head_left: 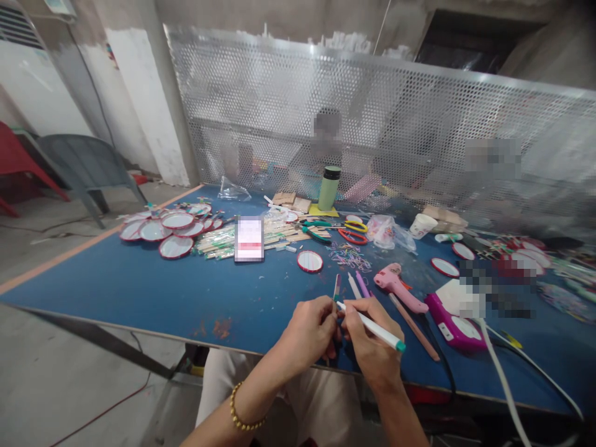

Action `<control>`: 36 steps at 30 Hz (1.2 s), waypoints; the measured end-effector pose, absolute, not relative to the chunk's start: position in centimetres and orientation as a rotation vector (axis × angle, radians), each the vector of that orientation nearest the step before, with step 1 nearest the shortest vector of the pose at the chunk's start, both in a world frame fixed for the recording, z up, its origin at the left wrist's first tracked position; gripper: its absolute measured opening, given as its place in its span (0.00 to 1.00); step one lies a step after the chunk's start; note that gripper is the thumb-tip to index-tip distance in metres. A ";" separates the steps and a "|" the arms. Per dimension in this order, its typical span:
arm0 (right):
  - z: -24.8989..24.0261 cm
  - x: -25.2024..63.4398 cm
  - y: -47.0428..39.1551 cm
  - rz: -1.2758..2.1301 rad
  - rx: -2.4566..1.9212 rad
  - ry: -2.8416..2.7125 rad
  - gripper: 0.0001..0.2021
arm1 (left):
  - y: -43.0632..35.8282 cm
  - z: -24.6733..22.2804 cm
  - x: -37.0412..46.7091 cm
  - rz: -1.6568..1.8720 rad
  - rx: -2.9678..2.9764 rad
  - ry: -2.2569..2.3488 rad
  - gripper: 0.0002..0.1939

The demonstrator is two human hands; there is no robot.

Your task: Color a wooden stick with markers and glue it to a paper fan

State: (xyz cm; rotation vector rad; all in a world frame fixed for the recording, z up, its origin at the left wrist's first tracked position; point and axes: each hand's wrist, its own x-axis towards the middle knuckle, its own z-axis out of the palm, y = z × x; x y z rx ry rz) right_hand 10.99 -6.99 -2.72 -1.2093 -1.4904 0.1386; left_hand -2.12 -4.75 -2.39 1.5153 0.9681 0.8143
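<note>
My left hand [313, 332] is closed at the table's front edge, pinching a small thin stick [336, 287] that points upward, its lower part hidden by the fingers. Close beside it on the right, my right hand [372, 341] grips a white marker [379, 332] with a green end, its tip at the stick. Beyond the hands lie a white pen [354, 285] and a purple pen [362, 284]. A round red-rimmed disc [310, 261] rests farther back, near a scatter of small coloured pieces [349, 256].
A pink glue gun [399, 287], a magenta device [454, 326] and white cables [505, 379] are on the right. A phone [249, 238], bundled sticks [216, 243] and stacked discs [177, 247] lie left. A green bottle [328, 189] stands before the perforated metal screen [265, 93].
</note>
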 end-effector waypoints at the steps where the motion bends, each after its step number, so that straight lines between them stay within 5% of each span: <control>1: -2.8 11.0 -7.0 0.141 -1.215 -1.478 0.09 | -4.7 -2.4 -2.1 0.815 1.513 0.963 0.08; 36: -3.3 11.2 -7.0 0.138 -1.228 -1.442 0.10 | -4.7 -2.6 -2.2 0.837 1.491 0.942 0.07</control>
